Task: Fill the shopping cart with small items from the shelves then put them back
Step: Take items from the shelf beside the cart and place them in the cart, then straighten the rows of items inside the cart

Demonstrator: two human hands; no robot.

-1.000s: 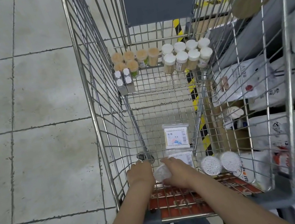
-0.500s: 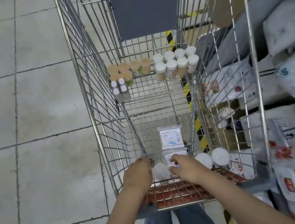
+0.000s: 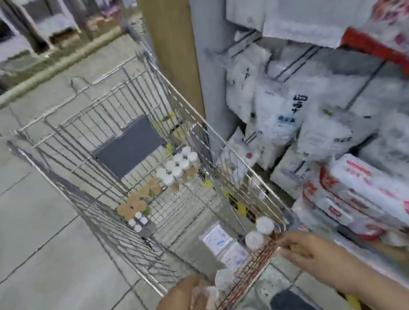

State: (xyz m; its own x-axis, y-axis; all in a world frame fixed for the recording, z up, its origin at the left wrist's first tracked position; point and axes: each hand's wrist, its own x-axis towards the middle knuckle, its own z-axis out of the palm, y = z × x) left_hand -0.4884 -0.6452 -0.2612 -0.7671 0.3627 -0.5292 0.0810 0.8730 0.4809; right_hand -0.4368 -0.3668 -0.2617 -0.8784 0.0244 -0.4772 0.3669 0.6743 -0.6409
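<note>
The wire shopping cart (image 3: 182,96) stands slanted in a blurred head view. At its far end stand white-capped jars (image 3: 178,167), tan-capped jars (image 3: 135,205) and small bottles (image 3: 137,222). Two flat white packets (image 3: 216,238) and two round white packs (image 3: 259,232) lie at the near end. My left hand (image 3: 181,306) grips a crumpled clear packet (image 3: 210,300) at the cart's near rim. My right hand (image 3: 307,248) reaches to the near right corner, with fingers stretched out and touching the red wire flap (image 3: 253,269).
Shelves on the right hold white bags (image 3: 278,114) and red-and-white packages (image 3: 363,195) close to the cart's side. A wooden post (image 3: 167,38) rises behind the cart. Grey tiled floor (image 3: 40,265) lies to the left, and white racks stand far back.
The view has swung up and to the right. My right hand has let go of the clear packet and moved to the cart's right corner. My left hand keeps the packet.
</note>
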